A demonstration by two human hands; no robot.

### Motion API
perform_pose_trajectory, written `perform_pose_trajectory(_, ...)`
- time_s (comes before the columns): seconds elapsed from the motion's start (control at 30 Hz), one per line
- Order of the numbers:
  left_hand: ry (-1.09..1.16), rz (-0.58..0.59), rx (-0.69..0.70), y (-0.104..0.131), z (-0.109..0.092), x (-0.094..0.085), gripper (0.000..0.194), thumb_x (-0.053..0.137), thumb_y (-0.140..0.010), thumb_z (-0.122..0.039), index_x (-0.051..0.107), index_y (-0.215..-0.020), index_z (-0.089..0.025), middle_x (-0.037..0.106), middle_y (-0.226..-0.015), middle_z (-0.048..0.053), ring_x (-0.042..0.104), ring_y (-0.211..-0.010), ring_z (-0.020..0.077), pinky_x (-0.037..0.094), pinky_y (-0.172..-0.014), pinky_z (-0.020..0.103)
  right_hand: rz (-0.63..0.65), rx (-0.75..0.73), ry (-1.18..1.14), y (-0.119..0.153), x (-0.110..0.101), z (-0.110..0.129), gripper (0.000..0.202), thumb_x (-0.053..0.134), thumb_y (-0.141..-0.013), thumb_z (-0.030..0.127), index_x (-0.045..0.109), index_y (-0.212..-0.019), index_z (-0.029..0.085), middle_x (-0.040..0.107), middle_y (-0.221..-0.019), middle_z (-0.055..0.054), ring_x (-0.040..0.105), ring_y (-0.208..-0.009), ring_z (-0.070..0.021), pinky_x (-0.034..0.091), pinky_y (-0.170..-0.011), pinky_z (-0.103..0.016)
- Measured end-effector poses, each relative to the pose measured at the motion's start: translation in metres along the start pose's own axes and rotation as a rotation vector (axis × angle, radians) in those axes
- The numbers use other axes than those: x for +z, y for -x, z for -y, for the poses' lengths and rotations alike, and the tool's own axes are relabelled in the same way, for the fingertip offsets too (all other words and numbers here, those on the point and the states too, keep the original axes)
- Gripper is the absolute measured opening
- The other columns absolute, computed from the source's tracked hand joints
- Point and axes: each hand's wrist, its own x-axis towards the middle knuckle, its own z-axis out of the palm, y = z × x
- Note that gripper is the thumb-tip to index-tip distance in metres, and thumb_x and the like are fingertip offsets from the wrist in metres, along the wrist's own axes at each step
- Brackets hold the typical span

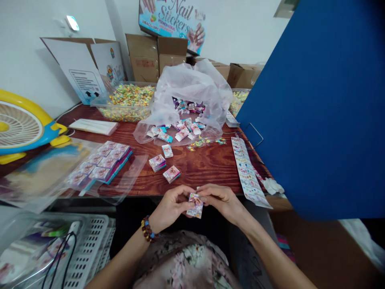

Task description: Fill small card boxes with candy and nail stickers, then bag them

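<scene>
My left hand (172, 207) grips a small printed box (195, 209) just in front of the table edge. Fingers of my right hand (221, 200) are closed at the top of that same box. Beyond my hands, a few small boxes (171, 174) lie on the wooden table (207, 168), some stacked. To the left, rows of similar boxes (104, 162) sit on clear plastic. A clear plastic bag (192, 80) lies open at the back, with many small boxes (182, 130) in its mouth. Small colourful packets (199, 143) lie before it.
A yellow and blue fan (45, 124) stands left. Tubs of colourful pieces (123, 114) and cardboard boxes (143, 60) line the back. A sticker strip (248, 172) lies right, beside a large blue panel (325, 120). White baskets (93, 241) are at lower left.
</scene>
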Motion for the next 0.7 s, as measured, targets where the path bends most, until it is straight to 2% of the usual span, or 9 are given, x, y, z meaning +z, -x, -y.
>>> perform_pose_trajectory(0.07, -0.02, 0.007, 0.005, 0.0, 0.001, -0.005, 0.037, 0.073, -0.073, -0.033, 0.059, -0.102, -0.016, 0.064, -0.088, 0.004, 0.062, -0.07, 0.0133, 0.052, -0.058, 0.024, 0.034, 0.02, -0.002, 0.002, 0.0, -0.003, 0.014, 0.064, -0.085, 0.031, 0.075, -0.09, 0.024, 0.07, -0.101, -0.006, 0.067, -0.082, -0.0169, 0.054, -0.064, -0.025)
perform_pose_trajectory(0.13, -0.055, -0.011, 0.018, 0.0, 0.003, -0.01, 0.041, 0.072, -0.073, -0.033, 0.055, -0.107, -0.017, 0.063, -0.089, 0.003, 0.059, -0.066, 0.011, 0.05, -0.053, 0.021, 0.087, 0.028, 0.056, 0.003, -0.001, -0.002, 0.019, 0.067, -0.083, 0.027, 0.072, -0.102, 0.026, 0.066, -0.117, -0.006, 0.065, -0.1, -0.0205, 0.055, -0.073, -0.027)
perform_pose_trajectory(0.2, -0.077, -0.037, -0.002, 0.001, 0.005, -0.015, 0.043, 0.073, -0.073, -0.033, 0.05, -0.107, -0.019, 0.063, -0.086, 0.001, 0.057, -0.061, 0.0094, 0.048, -0.049, 0.019, 0.166, 0.019, 0.179, 0.003, 0.001, 0.002, 0.043, 0.07, -0.079, 0.021, 0.063, -0.121, 0.03, 0.056, -0.136, -0.006, 0.055, -0.12, -0.0234, 0.052, -0.087, -0.032)
perform_pose_trajectory(0.27, -0.076, -0.053, -0.025, 0.004, 0.007, -0.02, 0.043, 0.073, -0.073, -0.034, 0.046, -0.102, -0.02, 0.063, -0.083, 0.0, 0.056, -0.059, 0.0089, 0.046, -0.046, 0.018, 0.252, -0.018, 0.318, 0.001, 0.007, 0.005, 0.06, 0.07, -0.078, 0.016, 0.052, -0.133, 0.033, 0.05, -0.142, -0.005, 0.049, -0.128, -0.0236, 0.046, -0.098, -0.035)
perform_pose_trajectory(0.37, -0.069, -0.107, -0.011, 0.009, 0.01, -0.029, 0.042, 0.072, -0.074, -0.038, 0.044, -0.1, -0.02, 0.064, -0.082, 0.0, 0.059, -0.06, 0.0104, 0.046, -0.046, 0.019, 0.324, -0.078, 0.444, -0.012, 0.018, 0.002, 0.054, 0.069, -0.078, 0.014, 0.054, -0.127, 0.03, 0.059, -0.128, -0.005, 0.056, -0.116, -0.0222, 0.044, -0.097, -0.034)
perform_pose_trajectory(0.43, -0.096, -0.228, 0.019, 0.012, 0.012, -0.036, 0.038, 0.067, -0.077, -0.041, 0.046, -0.101, -0.02, 0.063, -0.081, 0.0, 0.061, -0.061, 0.0126, 0.046, -0.046, 0.02, 0.301, -0.092, 0.455, -0.029, 0.022, -0.005, 0.045, 0.071, -0.077, 0.017, 0.057, -0.119, 0.027, 0.063, -0.114, -0.004, 0.06, -0.103, -0.0208, 0.046, -0.088, -0.031)
perform_pose_trajectory(0.5, -0.16, -0.401, 0.06, 0.015, 0.015, -0.046, 0.032, 0.06, -0.081, -0.043, 0.05, -0.1, -0.019, 0.063, -0.084, 0.002, 0.064, -0.067, 0.0155, 0.048, -0.048, 0.023, 0.23, -0.092, 0.446, -0.053, 0.021, -0.013, 0.041, 0.072, -0.076, 0.019, 0.056, -0.115, 0.024, 0.063, -0.108, -0.003, 0.061, -0.096, -0.0199, 0.046, -0.084, -0.031)
perform_pose_trajectory(0.6, -0.352, -0.607, 0.138, 0.015, 0.02, -0.061, 0.023, 0.056, -0.084, -0.038, 0.056, -0.097, -0.018, 0.065, -0.096, 0.006, 0.066, -0.087, 0.02, 0.055, -0.069, 0.032, 0.147, -0.087, 0.449, -0.091, 0.017, -0.022, 0.042, 0.072, -0.075, 0.022, 0.055, -0.114, 0.022, 0.063, -0.107, -0.004, 0.06, -0.094, -0.0201, 0.044, -0.084, -0.032)
perform_pose_trajectory(0.7, -0.547, -0.671, 0.228, 0.01, 0.026, -0.069, 0.027, 0.057, -0.084, -0.027, 0.057, -0.11, -0.02, 0.063, -0.113, 0.008, 0.061, -0.106, 0.0227, 0.05, -0.092, 0.041, 0.219, -0.078, 0.496, -0.117, 0.017, -0.025, 0.041, 0.072, -0.074, 0.023, 0.055, -0.112, 0.02, 0.064, -0.104, -0.003, 0.059, -0.09, -0.0199, 0.043, -0.08, -0.031)
